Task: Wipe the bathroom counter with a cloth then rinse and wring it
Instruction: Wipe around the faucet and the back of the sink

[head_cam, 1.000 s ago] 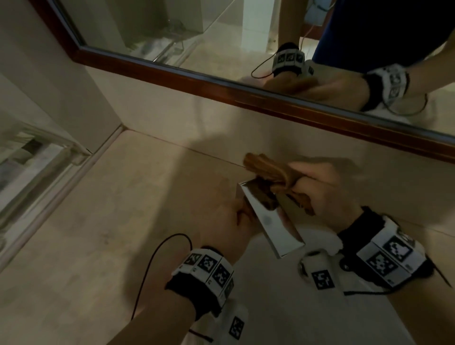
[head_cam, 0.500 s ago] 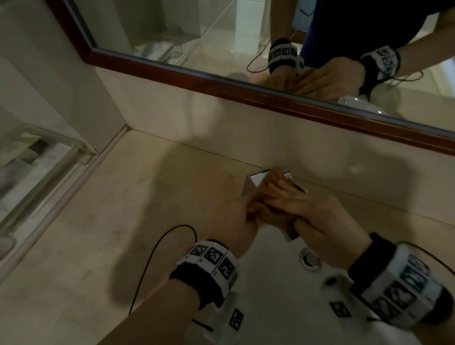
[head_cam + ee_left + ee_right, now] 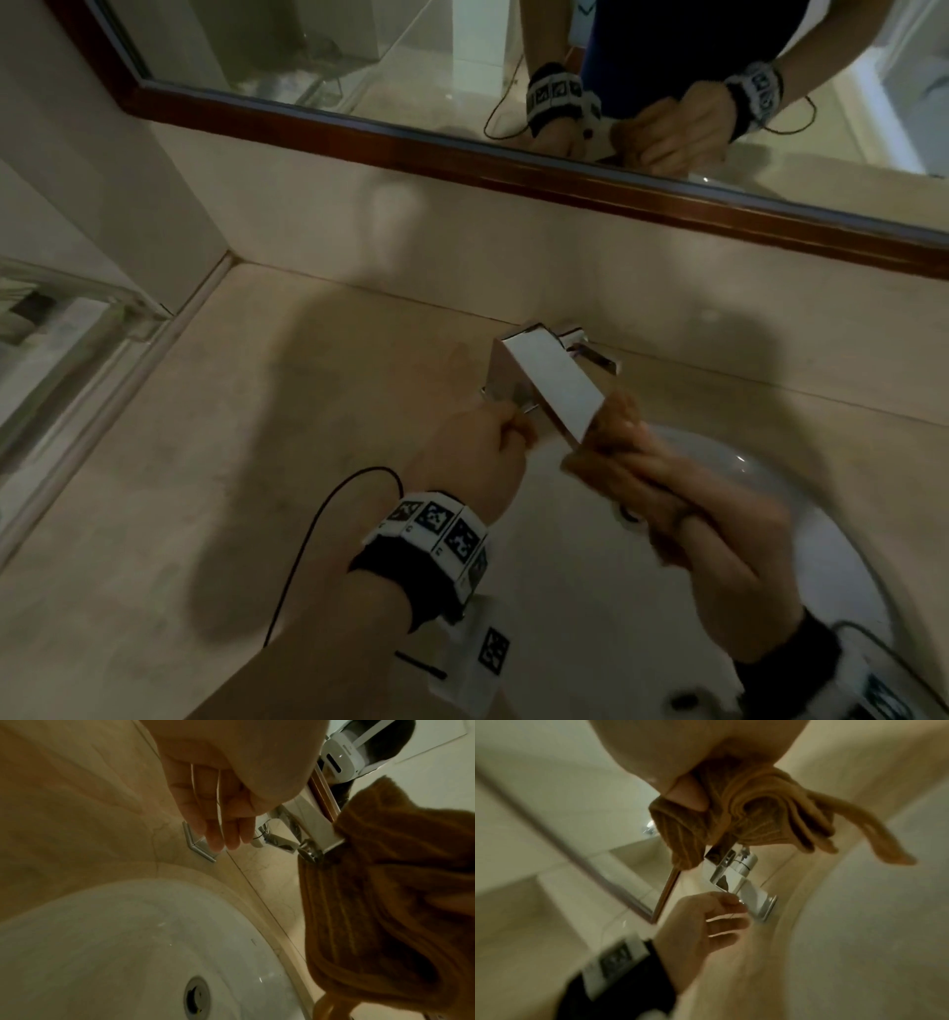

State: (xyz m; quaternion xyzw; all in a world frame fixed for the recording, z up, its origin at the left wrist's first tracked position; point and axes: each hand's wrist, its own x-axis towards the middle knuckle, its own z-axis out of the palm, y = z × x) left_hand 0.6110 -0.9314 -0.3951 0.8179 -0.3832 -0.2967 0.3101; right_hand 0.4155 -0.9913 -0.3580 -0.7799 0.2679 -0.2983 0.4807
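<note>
A brown ribbed cloth [image 3: 613, 434] is bunched against the tip of the chrome faucet [image 3: 549, 383], above the white sink [image 3: 801, 519]. My right hand [image 3: 642, 478] grips the cloth; in the right wrist view my thumb presses the cloth [image 3: 757, 811] just above the faucet [image 3: 744, 882]. My left hand [image 3: 513, 431] is at the faucet's left side near its base. In the left wrist view its fingers [image 3: 223, 833] are nearly straight and reach the chrome base plate [image 3: 197, 845], holding nothing. The cloth [image 3: 385, 892] hangs from the spout there. No running water shows.
The beige stone counter [image 3: 257, 462] stretches left of the sink to a glass partition [image 3: 51, 360]. A mirror [image 3: 462, 77] in a brown wooden frame runs along the back wall. The sink drain [image 3: 196, 998] is below my left hand.
My right hand has slid the cloth from the faucet's back end along its top down to the spout tip. My left hand has stayed by the faucet's side.
</note>
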